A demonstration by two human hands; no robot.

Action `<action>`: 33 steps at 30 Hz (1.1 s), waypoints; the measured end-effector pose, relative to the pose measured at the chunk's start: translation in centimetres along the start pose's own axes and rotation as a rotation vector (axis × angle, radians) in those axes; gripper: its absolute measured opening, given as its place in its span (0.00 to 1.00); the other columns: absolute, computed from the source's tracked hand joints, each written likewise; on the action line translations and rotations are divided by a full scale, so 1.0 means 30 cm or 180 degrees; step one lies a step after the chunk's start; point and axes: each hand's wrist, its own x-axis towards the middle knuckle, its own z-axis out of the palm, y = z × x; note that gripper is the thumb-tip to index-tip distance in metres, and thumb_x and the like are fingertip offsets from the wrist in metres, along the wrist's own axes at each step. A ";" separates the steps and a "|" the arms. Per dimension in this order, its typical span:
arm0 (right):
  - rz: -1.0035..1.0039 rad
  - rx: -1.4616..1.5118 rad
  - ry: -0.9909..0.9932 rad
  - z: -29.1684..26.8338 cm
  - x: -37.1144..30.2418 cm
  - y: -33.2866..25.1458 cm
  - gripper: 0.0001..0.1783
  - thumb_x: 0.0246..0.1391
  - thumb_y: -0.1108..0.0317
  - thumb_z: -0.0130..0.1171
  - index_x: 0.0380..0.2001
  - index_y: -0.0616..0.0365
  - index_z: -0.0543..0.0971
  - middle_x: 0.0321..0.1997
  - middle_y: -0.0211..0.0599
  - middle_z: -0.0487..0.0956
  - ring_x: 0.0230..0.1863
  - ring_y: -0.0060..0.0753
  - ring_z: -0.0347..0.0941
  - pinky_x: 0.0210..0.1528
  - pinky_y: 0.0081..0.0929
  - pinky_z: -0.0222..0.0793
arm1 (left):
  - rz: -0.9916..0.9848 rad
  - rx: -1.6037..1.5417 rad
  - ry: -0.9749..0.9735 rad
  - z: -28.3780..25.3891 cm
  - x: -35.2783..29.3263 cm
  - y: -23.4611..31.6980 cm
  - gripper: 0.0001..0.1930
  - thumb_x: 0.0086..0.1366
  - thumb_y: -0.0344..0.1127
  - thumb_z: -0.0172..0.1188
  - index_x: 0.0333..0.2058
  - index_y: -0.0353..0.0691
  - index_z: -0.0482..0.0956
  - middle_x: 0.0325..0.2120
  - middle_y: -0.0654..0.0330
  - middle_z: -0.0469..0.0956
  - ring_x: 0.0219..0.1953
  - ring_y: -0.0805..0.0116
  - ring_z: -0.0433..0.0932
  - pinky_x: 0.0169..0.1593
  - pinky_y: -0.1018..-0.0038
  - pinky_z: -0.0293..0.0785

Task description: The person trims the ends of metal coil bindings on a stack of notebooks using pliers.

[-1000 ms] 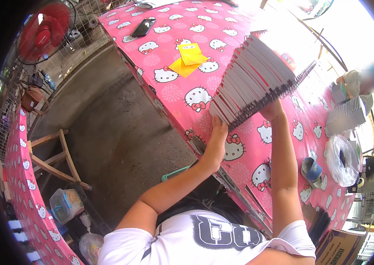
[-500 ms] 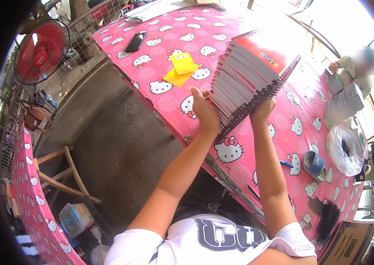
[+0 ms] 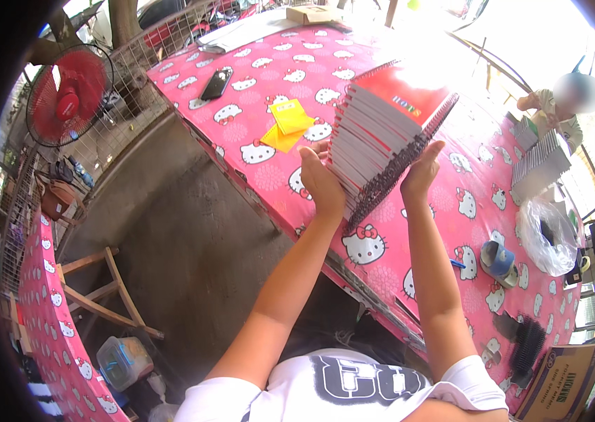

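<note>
A thick stack of red-covered spiral notebooks (image 3: 385, 130) stands fanned on the pink patterned table in front of me, with its black coils toward my right. My left hand (image 3: 325, 184) grips the stack's near left side, thumb outside and the other fingers partly hidden by it. Beside the coil edge, my right hand (image 3: 420, 174) is open with its fingers stretched upward; I cannot tell whether its palm touches the coils. Two yellow notepads (image 3: 288, 125) lie left of the stack.
A phone (image 3: 216, 84) rests at the far left of the table. On the right are a blue pen (image 3: 457, 264), a blue tape roll in a holder (image 3: 499, 261), a clear plastic bag (image 3: 549, 235), black coils (image 3: 526, 349) and a carton (image 3: 563, 383). A person sits behind grey stacks (image 3: 542, 165).
The notebook stack has shifted slightly left and sits more upright. My right hand has come away from behind the coil edge, its fingers now showing. The person at the far right has raised a hand.
</note>
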 end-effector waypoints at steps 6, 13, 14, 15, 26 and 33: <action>-0.0057 0.0616 0.0122 0.105 -0.026 -0.094 0.34 0.63 0.37 0.38 0.21 0.57 0.72 0.20 0.26 0.71 0.21 0.19 0.65 0.25 0.23 0.65 | 0.0285 0.0331 -0.0164 -0.002 0.035 0.004 0.27 0.72 0.56 0.33 0.30 0.35 0.67 0.27 0.60 0.70 0.31 0.72 0.66 0.39 0.71 0.66; -0.0224 -0.0369 0.0174 0.085 -0.022 -0.103 0.33 0.66 0.39 0.31 0.16 0.55 0.61 0.18 0.23 0.58 0.24 0.19 0.52 0.28 0.25 0.50 | 0.0160 -0.0025 -0.0191 0.022 0.032 0.019 0.26 0.72 0.55 0.34 0.34 0.35 0.69 0.31 0.60 0.70 0.35 0.72 0.66 0.41 0.72 0.66; -0.0382 -0.0296 0.0150 0.088 -0.022 -0.129 0.34 0.66 0.39 0.30 0.17 0.55 0.61 0.18 0.22 0.57 0.24 0.19 0.52 0.27 0.26 0.50 | 0.0216 0.0158 -0.0208 0.018 0.040 0.029 0.26 0.72 0.55 0.34 0.36 0.35 0.70 0.32 0.59 0.70 0.35 0.72 0.67 0.41 0.72 0.66; -0.0542 -0.0225 0.0126 0.093 -0.018 -0.155 0.34 0.66 0.38 0.30 0.17 0.55 0.60 0.18 0.22 0.57 0.23 0.19 0.51 0.26 0.26 0.50 | 0.0276 0.0339 -0.0222 0.004 0.057 0.050 0.26 0.72 0.55 0.34 0.37 0.35 0.70 0.32 0.59 0.71 0.36 0.72 0.67 0.42 0.73 0.66; -0.0838 -0.0579 0.0348 0.164 0.008 -0.361 0.41 0.63 0.33 0.27 0.10 0.58 0.57 0.11 0.23 0.55 0.19 0.20 0.50 0.22 0.32 0.47 | 0.0408 -0.0184 -0.0628 0.136 0.070 0.186 0.28 0.72 0.55 0.37 0.47 0.31 0.68 0.43 0.57 0.70 0.45 0.68 0.67 0.53 0.72 0.63; -0.1051 -0.0368 0.0185 0.143 -0.001 -0.441 0.37 0.65 0.39 0.32 0.27 0.68 0.70 0.24 0.45 0.69 0.31 0.31 0.63 0.40 0.33 0.63 | 0.0448 0.0390 -0.0690 0.156 0.042 0.267 0.31 0.72 0.58 0.37 0.50 0.28 0.64 0.44 0.54 0.69 0.47 0.68 0.67 0.52 0.71 0.64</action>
